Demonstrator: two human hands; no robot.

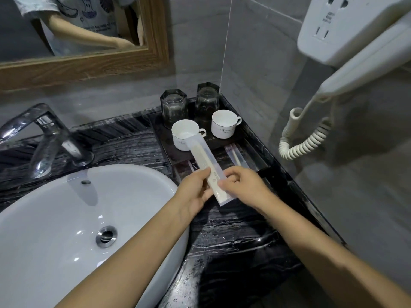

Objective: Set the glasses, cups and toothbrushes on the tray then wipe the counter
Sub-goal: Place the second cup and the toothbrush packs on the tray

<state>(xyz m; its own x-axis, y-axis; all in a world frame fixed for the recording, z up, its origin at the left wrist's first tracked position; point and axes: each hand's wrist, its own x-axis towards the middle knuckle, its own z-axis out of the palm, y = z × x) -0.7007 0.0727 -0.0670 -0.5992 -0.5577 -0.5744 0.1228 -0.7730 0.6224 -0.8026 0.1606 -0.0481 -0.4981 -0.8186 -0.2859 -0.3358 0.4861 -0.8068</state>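
Note:
Both hands hold one wrapped white toothbrush packet (205,160) above the front of the dark tray (160,138). My left hand (195,192) grips its left side and my right hand (242,185) pinches its lower right edge. On the tray stand two upturned dark glasses (174,107) (207,100) at the back. In front of them are two white cups (185,135) (223,123). A second wrapped toothbrush (235,155) lies flat at the tray's front right. Another packet (193,166) lies partly hidden under the held one.
A white basin (66,218) with a chrome tap (44,134) fills the left. The black marble counter (233,241) runs along a grey tiled wall on the right. A wall hairdryer (355,41) with a coiled cord (304,138) hangs there. A wood-framed mirror (89,65) is behind.

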